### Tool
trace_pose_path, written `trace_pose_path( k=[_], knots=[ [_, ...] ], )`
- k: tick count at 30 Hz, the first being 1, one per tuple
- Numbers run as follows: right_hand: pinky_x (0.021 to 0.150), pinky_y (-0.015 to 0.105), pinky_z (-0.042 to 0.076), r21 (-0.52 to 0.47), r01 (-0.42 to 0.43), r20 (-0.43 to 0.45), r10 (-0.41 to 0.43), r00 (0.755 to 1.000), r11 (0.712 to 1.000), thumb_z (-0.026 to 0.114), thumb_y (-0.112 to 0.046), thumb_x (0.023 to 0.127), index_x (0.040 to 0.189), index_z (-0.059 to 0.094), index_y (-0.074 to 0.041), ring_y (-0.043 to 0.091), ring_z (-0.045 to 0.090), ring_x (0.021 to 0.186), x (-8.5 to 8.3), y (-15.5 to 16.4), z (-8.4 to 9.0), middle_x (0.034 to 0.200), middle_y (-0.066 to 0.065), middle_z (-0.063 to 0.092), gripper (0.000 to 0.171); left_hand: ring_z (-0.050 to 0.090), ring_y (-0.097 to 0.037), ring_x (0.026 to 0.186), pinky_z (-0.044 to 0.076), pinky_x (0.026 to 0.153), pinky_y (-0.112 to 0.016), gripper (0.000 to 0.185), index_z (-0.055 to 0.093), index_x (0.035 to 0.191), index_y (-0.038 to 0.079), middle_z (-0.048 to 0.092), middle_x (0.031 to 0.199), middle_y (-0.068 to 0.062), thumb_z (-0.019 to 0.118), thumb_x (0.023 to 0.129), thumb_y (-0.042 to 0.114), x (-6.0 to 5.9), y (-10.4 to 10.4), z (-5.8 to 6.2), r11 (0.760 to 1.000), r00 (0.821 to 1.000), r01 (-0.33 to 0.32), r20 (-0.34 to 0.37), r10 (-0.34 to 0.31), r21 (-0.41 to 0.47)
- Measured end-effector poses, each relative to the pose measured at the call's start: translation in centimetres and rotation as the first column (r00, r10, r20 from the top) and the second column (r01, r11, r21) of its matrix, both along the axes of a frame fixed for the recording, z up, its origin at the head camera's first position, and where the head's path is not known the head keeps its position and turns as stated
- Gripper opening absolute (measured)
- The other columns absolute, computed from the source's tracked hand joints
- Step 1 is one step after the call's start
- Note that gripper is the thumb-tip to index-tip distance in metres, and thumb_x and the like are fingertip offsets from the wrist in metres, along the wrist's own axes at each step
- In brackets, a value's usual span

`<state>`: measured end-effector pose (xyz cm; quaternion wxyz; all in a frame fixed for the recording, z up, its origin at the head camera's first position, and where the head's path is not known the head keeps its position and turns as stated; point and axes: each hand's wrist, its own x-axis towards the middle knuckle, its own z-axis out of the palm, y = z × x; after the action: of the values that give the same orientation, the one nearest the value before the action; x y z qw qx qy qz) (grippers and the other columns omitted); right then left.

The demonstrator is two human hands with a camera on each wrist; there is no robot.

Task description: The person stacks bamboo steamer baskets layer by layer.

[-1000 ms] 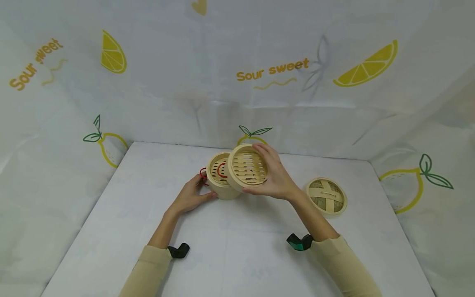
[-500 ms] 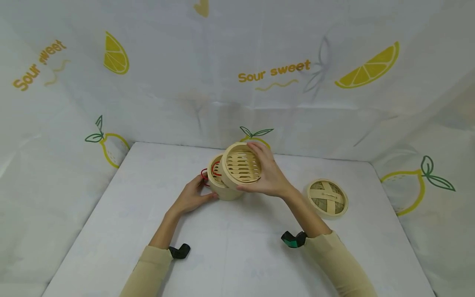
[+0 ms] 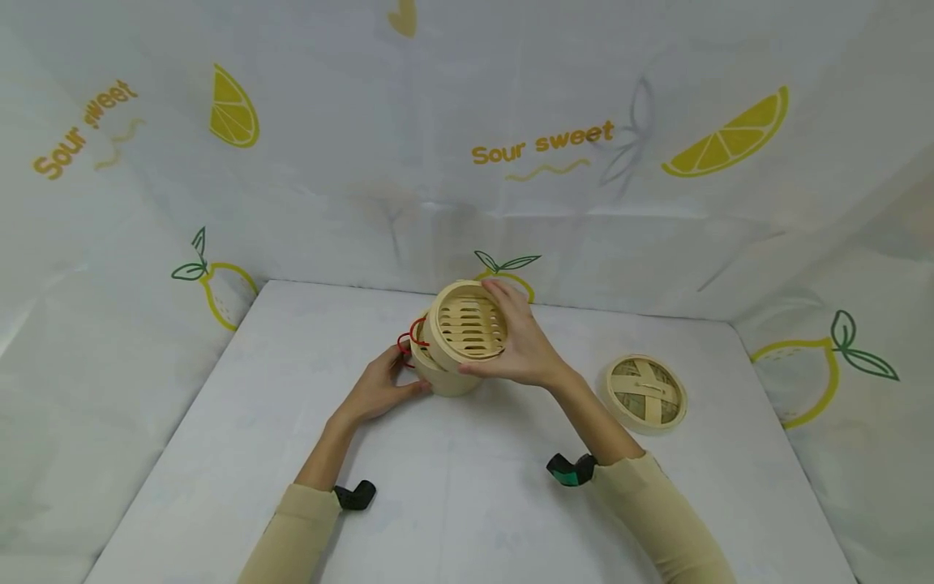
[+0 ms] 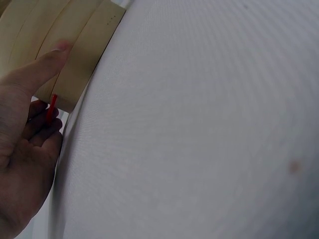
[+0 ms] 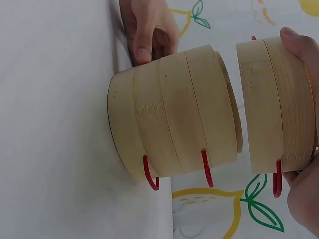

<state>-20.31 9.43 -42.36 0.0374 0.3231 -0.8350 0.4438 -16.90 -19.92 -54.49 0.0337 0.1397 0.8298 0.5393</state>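
My right hand (image 3: 521, 345) grips a round bamboo steamer basket (image 3: 467, 326) by its right side, thumb below and fingers above. That basket is tilted, its slatted inside facing the head camera. Beneath it stands a stack of two bamboo steamer baskets (image 3: 448, 383); in the right wrist view a gap separates the stack (image 5: 172, 114) from the raised basket (image 5: 261, 107). My left hand (image 3: 379, 385) holds the stack at its left side. In the left wrist view the left thumb (image 4: 52, 62) presses the wall, with fingers by a red handle (image 4: 51, 109).
A round bamboo lid (image 3: 645, 393) with crossed bands lies on the white table (image 3: 452, 495) to the right, beyond the right forearm. White cloth (image 3: 350, 162) with lemon prints hangs behind the table and at both sides.
My right hand has moved the raised basket leftward, so it now covers most of the stack's open top. The left hand stays at the stack.
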Motion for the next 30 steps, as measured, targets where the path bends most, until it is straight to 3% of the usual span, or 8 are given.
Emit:
trace_pose_path(
  k=[9,17,30],
  knots=[
    [0.134,0.072,0.031,0.023,0.019,-0.003,-0.019,1.0,1.0,0.103,-0.04,0.064,0.17,0.031,-0.007,0.038,0.026,0.165,-0.5,-0.5,-0.1,0.174,0.023,0.03,0.133,0.048,-0.029,0.158,0.037,0.137,-0.043,0.087,0.047,0.161,0.008,0.057,0.159,-0.012,0.093,0.089,0.026,0.0,-0.1,0.0,1.0,1.0,-0.002,0.002,0.002,-0.005],
    [0.133,0.072,0.031,0.067,0.024,0.023,-0.025,0.999,0.997,0.101,-0.045,0.066,0.172,0.027,-0.01,0.037,0.022,0.167,-0.4,-1.4,-0.5,0.177,0.019,0.026,0.134,0.045,-0.029,0.161,0.038,0.136,-0.044,0.09,0.045,0.163,0.008,0.051,0.167,-0.011,0.093,0.089,0.026,-0.1,-0.1,-0.2,1.0,1.0,-0.004,-0.01,0.004,0.001],
    [0.132,0.071,0.034,0.102,0.062,0.038,-0.067,0.997,0.993,0.102,-0.046,0.067,0.173,0.025,-0.011,0.037,0.024,0.166,-0.2,-2.0,-0.7,0.177,0.02,0.026,0.136,0.049,-0.03,0.158,0.038,0.135,-0.044,0.087,0.047,0.161,0.007,0.056,0.16,-0.012,0.093,0.089,0.023,-0.1,0.0,0.1,1.0,1.0,-0.008,-0.008,0.008,-0.016]
  ],
)
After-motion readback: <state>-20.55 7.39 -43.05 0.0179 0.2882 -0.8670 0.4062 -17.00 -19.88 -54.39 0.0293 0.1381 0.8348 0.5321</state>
